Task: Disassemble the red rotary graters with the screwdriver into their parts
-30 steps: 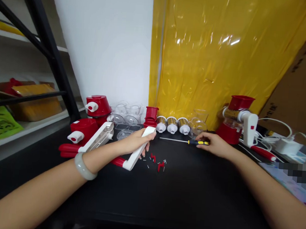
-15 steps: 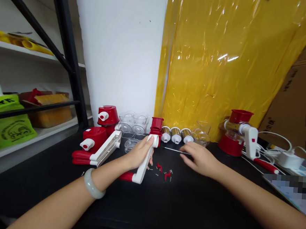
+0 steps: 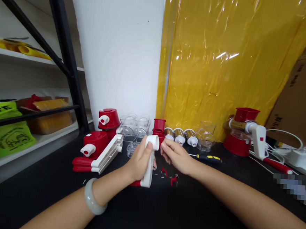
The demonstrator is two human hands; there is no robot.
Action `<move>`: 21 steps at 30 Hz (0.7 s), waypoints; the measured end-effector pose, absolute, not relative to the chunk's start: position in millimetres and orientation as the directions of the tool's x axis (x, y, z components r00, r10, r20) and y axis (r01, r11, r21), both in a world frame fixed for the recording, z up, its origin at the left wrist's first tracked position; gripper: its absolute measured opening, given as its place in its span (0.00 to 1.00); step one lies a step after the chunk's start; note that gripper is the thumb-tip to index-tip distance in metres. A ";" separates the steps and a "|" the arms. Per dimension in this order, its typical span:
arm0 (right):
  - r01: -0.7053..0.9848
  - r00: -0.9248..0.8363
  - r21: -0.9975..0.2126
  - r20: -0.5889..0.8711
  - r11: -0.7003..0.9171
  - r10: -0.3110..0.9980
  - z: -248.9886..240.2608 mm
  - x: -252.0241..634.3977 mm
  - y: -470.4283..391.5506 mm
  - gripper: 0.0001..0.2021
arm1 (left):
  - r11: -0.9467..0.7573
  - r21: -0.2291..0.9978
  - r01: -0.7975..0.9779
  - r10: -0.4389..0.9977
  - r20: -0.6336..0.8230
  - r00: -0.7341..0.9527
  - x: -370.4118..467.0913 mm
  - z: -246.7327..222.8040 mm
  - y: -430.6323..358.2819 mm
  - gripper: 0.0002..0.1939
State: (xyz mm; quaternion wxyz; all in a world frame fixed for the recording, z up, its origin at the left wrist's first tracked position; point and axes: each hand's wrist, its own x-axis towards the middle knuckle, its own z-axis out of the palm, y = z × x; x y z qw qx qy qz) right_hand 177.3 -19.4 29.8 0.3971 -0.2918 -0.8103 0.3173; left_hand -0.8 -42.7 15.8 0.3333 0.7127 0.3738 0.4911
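My left hand (image 3: 138, 161) is wrapped round a white crank handle (image 3: 148, 177) with a red grip, held upright above the table. The round white end of the handle points up and right. Just right of that end is my right hand (image 3: 177, 156), its fingertips pinched together; whatever they hold, if anything, is hidden. Behind its wrist a screwdriver (image 3: 209, 158) with a black and yellow handle lies on the table. Below the hands are small red plastic parts (image 3: 173, 181) and several small screws (image 3: 162, 177).
Red grater bases (image 3: 95, 143) and more crank handles (image 3: 107, 155) lie at left. Clear plastic hoppers (image 3: 135, 125), red hoppers (image 3: 159, 127) and grater drums (image 3: 179, 135) line the back. An assembled rotary grater (image 3: 238, 143) stands right, near white cables and a power adapter (image 3: 301, 158).
My right hand has left the screwdriver on the table and moved left to the crank handle, its fingers now pinched. My left hand has turned the handle more upright.
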 end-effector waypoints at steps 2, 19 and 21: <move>0.052 -0.568 -0.913 0.307 0.406 0.764 24.0 172.6 -27.4 0.21 | -0.668 0.689 0.282 0.744 0.602 0.291 -3.5 15.9 -46.4 0.25; -0.267 -0.492 -0.960 0.215 0.089 0.844 13.0 156.7 -43.4 0.20 | -0.625 0.325 0.710 0.702 0.632 0.328 -4.0 20.4 -49.3 0.26; -0.288 -0.485 -0.954 0.220 0.083 0.847 12.0 157.3 -43.1 0.20 | -0.619 0.326 0.715 0.700 0.642 0.313 -3.2 22.9 -50.5 0.26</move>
